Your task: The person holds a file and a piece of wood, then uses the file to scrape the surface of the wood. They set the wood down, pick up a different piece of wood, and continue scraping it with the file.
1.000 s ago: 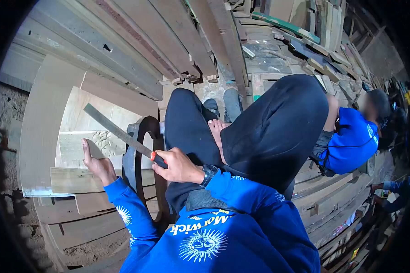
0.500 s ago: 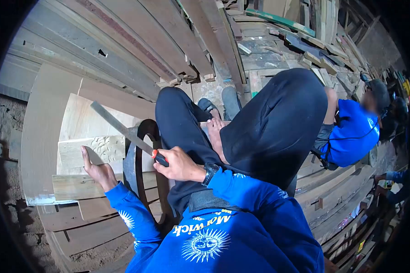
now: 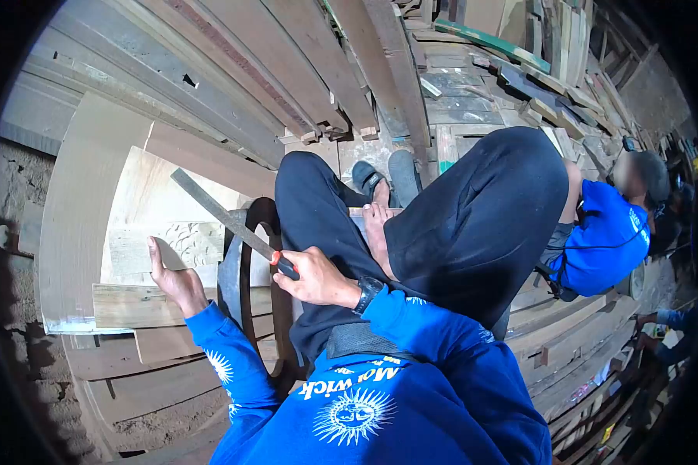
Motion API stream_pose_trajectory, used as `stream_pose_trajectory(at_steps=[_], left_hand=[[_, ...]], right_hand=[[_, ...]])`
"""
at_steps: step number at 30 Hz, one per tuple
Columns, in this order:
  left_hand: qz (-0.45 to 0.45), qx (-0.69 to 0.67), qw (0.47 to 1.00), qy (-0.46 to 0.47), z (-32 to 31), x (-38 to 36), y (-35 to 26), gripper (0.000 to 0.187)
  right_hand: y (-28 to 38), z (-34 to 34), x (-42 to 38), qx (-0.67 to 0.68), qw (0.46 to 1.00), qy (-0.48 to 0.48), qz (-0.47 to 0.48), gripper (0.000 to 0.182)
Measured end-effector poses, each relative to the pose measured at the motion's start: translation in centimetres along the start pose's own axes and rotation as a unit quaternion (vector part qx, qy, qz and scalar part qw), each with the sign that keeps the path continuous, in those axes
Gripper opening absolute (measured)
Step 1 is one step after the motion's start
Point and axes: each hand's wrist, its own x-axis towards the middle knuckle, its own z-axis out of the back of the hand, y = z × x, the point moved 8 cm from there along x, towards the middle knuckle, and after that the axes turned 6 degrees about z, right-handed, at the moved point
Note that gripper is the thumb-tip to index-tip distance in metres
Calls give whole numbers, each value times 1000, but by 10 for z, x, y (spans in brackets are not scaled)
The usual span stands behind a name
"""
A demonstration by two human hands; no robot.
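Observation:
My right hand (image 3: pixel 322 277), with a black watch on its wrist, is closed around the black and red handle of a file (image 3: pixel 217 209). The file's long flat blade points up and left, over a pale wooden board with leaf-like carving (image 3: pixel 182 246). My left hand (image 3: pixel 180 285) is at the near edge of this carved board, its thumb stretched over the top face. Its other fingers are hidden, apparently beneath the board. A plain wooden plank (image 3: pixel 132 306) lies just below the carved board.
A dark oval frame (image 3: pixel 248 263) stands between the boards and my left leg. Long beams (image 3: pixel 233 62) are stacked ahead. A person in a blue shirt (image 3: pixel 605 240) sits at the right, near piled planks (image 3: pixel 558 349). A sleeve of another person (image 3: pixel 678 318) shows at the far right edge.
The whole view has shifted slightly to the right. Both hands keep their holds, and the file stays above the carved board at nearly the same angle.

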Motion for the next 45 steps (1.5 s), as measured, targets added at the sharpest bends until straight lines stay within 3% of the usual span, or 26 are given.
stream_pose_trajectory(at_steps=[5,9,14,15,16,17,19,25,32,37,40,43,45], left_hand=[[-6,8,1000,-13,5,4,0,48],[18,-17,999,-23,6,-1,2,51],[12,-18,1000,-11,-3,-3,3,49],[24,-36,999,-4,-3,-3,3,48],[16,-31,999,-31,2,-3,1,48],[5,-25,998,-58,7,-3,2,48],[-42,-30,996,-68,5,-3,-2,46],[-51,-45,997,-43,0,-7,-7,40],[-72,13,997,-36,-21,-22,-16,36],[-107,53,993,19,-32,-26,-9,33],[-134,124,982,49,-45,-35,-8,27],[-193,178,965,9,-52,-42,-15,28],[-187,168,968,-4,-47,-40,-15,31]], right_hand=[[0,2,1,-11,997,-32,63,24],[-3,3,-1,7,999,-44,22,23],[-5,4,-1,-8,997,-48,60,24],[-5,6,-1,8,999,-41,6,25],[-18,-2,-2,19,997,-55,60,25],[-5,5,0,-2,999,-37,9,24],[-4,2,3,11,1000,-22,0,24],[5,-7,4,-10,999,38,-27,26],[8,-23,0,-6,995,101,-24,24],[14,-31,6,23,997,70,22,24],[13,-42,23,91,993,51,-48,28],[8,-48,21,113,989,67,-72,32],[-5,-47,10,124,985,84,-86,33]])
